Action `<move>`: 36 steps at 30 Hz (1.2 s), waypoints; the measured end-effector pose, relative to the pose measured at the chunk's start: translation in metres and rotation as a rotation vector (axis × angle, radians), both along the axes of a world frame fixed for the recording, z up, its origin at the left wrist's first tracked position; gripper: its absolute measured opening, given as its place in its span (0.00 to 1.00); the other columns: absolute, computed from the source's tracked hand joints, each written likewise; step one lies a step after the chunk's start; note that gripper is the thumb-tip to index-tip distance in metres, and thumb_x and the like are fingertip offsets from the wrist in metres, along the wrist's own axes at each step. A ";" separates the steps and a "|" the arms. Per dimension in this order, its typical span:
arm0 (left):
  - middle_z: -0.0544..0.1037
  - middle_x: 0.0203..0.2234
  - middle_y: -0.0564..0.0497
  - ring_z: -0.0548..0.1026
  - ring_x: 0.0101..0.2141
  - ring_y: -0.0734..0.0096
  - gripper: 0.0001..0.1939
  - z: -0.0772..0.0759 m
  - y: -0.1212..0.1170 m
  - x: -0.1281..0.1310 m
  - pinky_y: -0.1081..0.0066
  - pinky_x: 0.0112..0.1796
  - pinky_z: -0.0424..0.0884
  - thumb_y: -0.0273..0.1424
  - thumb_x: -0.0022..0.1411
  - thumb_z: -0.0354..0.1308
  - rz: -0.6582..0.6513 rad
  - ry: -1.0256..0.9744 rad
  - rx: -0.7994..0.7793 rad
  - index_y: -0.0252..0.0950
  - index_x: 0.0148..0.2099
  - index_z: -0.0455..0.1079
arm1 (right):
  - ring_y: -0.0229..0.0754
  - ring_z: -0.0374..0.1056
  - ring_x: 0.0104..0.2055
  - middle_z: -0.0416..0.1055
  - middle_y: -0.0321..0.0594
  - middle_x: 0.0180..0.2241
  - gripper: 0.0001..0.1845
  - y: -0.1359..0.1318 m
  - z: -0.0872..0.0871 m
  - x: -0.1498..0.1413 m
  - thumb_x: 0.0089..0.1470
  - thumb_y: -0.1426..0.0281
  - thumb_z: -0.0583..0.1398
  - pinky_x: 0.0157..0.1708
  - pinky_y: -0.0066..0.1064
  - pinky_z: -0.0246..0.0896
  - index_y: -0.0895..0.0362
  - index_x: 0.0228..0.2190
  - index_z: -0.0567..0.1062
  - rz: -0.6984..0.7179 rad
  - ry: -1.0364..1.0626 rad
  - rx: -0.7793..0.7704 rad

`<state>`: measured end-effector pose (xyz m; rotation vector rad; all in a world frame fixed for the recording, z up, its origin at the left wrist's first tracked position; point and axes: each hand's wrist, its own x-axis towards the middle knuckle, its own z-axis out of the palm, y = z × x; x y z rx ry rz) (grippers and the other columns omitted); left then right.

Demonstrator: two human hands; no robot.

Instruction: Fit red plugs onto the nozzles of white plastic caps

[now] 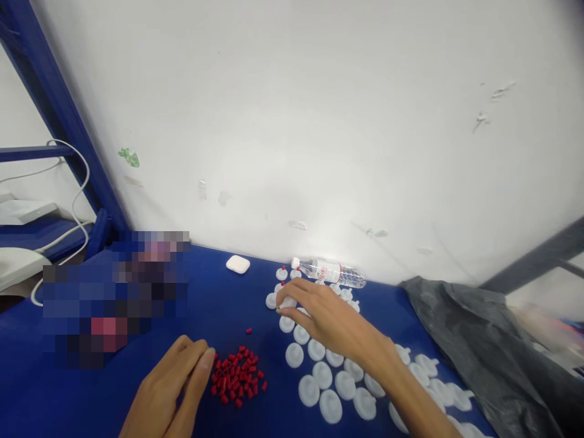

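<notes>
My right hand (326, 319) reaches forward over several white round caps (319, 377) laid out on the blue table (219, 304). Its fingertips are pinched on one white cap near the far end of the group. My left hand (177, 383) rests on the table at the lower left, fingers curled together, right beside a small pile of red pieces (238, 376). I cannot make out whether it holds one of them. One red piece (249, 331) lies apart from the pile.
A clear plastic bottle (331, 271) lies on its side against the white wall. A white earbud case (238, 264) sits at the back. A dark grey plastic bag (479, 340) covers the table's right side. Blue shelf frame and white cables stand at left.
</notes>
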<state>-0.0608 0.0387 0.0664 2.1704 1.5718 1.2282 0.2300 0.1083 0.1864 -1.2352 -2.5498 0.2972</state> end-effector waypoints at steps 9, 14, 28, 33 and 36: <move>0.84 0.40 0.55 0.83 0.40 0.66 0.13 -0.006 0.012 0.016 0.74 0.41 0.84 0.43 0.80 0.55 -0.169 0.063 -0.070 0.51 0.49 0.81 | 0.49 0.79 0.58 0.85 0.40 0.53 0.10 0.010 -0.027 -0.007 0.74 0.65 0.65 0.62 0.43 0.70 0.53 0.51 0.85 0.134 -0.070 -0.017; 0.85 0.42 0.54 0.82 0.41 0.65 0.14 -0.015 0.012 0.016 0.74 0.43 0.84 0.36 0.80 0.54 -0.195 0.092 -0.037 0.54 0.55 0.81 | 0.51 0.80 0.52 0.85 0.43 0.49 0.16 0.020 -0.019 0.004 0.79 0.63 0.56 0.57 0.48 0.73 0.52 0.50 0.84 -0.038 -0.113 0.072; 0.84 0.46 0.52 0.82 0.46 0.63 0.11 -0.003 0.008 0.020 0.67 0.47 0.83 0.34 0.79 0.55 -0.174 0.070 -0.033 0.49 0.53 0.79 | 0.60 0.78 0.59 0.82 0.56 0.58 0.21 0.061 -0.064 0.015 0.79 0.66 0.49 0.60 0.56 0.73 0.55 0.59 0.78 -0.251 -0.278 0.151; 0.84 0.42 0.55 0.84 0.42 0.66 0.10 0.001 0.010 0.020 0.74 0.44 0.84 0.37 0.79 0.55 -0.168 0.063 0.015 0.51 0.51 0.79 | 0.62 0.77 0.60 0.80 0.58 0.59 0.22 0.060 -0.061 0.012 0.79 0.66 0.49 0.61 0.57 0.71 0.58 0.61 0.77 -0.277 -0.278 0.101; 0.84 0.41 0.56 0.84 0.42 0.66 0.10 0.004 0.009 0.022 0.73 0.44 0.84 0.39 0.80 0.54 -0.140 0.023 0.056 0.53 0.51 0.79 | 0.60 0.78 0.58 0.83 0.55 0.55 0.24 0.058 -0.048 0.010 0.79 0.65 0.47 0.61 0.55 0.70 0.58 0.58 0.79 -0.283 -0.250 0.072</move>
